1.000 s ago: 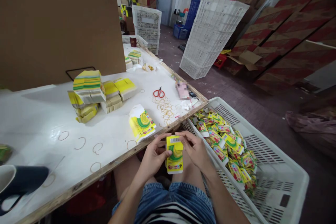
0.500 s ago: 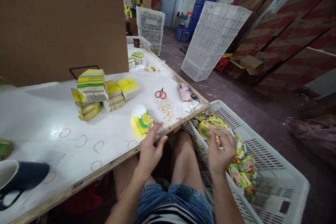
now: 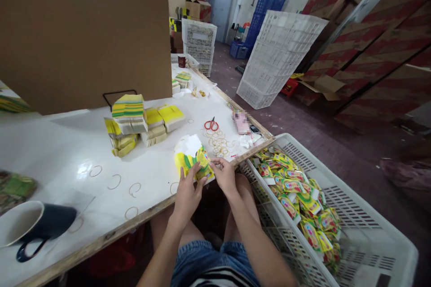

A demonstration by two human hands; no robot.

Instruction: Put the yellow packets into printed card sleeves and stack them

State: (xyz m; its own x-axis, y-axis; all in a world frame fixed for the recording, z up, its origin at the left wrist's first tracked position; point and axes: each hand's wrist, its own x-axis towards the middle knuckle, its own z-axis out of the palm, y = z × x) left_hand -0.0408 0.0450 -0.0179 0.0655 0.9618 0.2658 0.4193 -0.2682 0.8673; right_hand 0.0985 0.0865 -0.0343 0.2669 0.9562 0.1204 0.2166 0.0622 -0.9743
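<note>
Close to the table's front edge, a yellow and green printed card point(image 3: 204, 164) is between my two hands. My left hand point(image 3: 188, 190) has its fingers and thumb closed at the card's left and lower side. From the right, my right hand point(image 3: 224, 177) pinches the card's edge between thumb and fingertips. Beneath and behind it lie more flat yellow printed cards point(image 3: 183, 157) with white parts, partly covered by the fingers. Rubber bands point(image 3: 218, 142) are scattered just beyond, and red-handled scissors point(image 3: 211, 124) lie past them.
Banded bundles of yellow printed cards point(image 3: 128, 114) stand mid-table before a large cardboard panel point(image 3: 84, 36). A dark blue mug point(image 3: 55, 222) lies on its side at the left. At my right, a white crate point(image 3: 367, 233) holds several folded yellow packets point(image 3: 306, 197). White crates point(image 3: 279, 54) stand stacked behind.
My right hand has moved left from over the crate to the card on the table and pinches it. My left hand has closed on the card. The view has shifted slightly.
</note>
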